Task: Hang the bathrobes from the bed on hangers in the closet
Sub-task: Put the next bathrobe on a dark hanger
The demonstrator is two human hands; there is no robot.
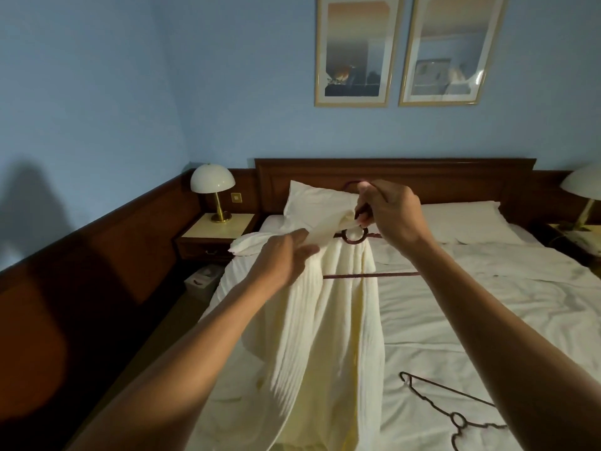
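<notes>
A cream ribbed bathrobe (328, 320) hangs in the air over the bed (471, 320), partly draped on a dark red hanger (374, 275). My right hand (388, 214) grips the hanger's neck just below its hook and holds it up. My left hand (281, 260) pinches the robe's collar and shoulder cloth to the left of the hanger's ring. The hanger's left arm is hidden under the cloth; its lower bar and right arm are bare. A second dark hanger (455, 418) lies flat on the sheet at the lower right.
Two pillows (461, 222) lie by the wooden headboard (422, 177). A nightstand (214, 232) with a lamp (213, 187) stands left of the bed, a white bin (203, 281) on the floor beside it. Another lamp (585, 187) is at the right.
</notes>
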